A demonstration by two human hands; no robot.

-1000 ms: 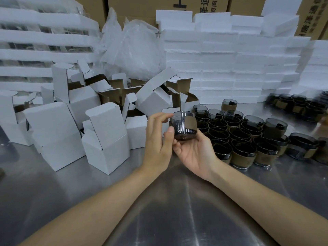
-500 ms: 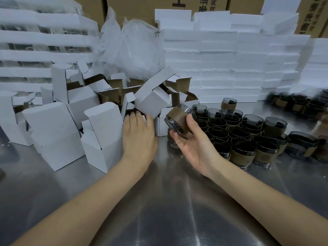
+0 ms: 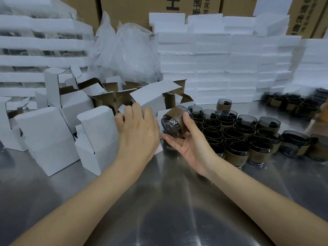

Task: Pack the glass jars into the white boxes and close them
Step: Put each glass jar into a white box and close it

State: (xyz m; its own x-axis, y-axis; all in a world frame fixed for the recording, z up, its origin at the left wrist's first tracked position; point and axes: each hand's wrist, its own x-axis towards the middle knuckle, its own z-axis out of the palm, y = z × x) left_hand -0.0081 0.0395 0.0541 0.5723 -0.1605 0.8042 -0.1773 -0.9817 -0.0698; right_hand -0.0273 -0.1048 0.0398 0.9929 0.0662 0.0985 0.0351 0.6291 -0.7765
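Note:
My right hand (image 3: 190,141) grips a dark glass jar (image 3: 173,124) with a brown paper sleeve, tipped on its side with its base toward me, just above the steel table (image 3: 159,201). My left hand (image 3: 137,128) reaches into the pile of white boxes (image 3: 99,137). Its fingers curl over the edge of a small white box that is mostly hidden behind the hand. An open white box (image 3: 150,96) lies tilted just beyond the fingertips. Several more sleeved jars (image 3: 236,139) stand packed together right of my right hand.
Stacks of white foam slabs (image 3: 221,64) wall off the back, with crumpled clear plastic (image 3: 127,54) and brown cartons behind. Another group of jars (image 3: 291,102) stands at the far right. Foam trays (image 3: 35,50) are stacked at the back left.
My left hand left the jar and reached left into the box pile, its fingers now curling on a box. My right hand tipped the jar onto its side and lowered it a little.

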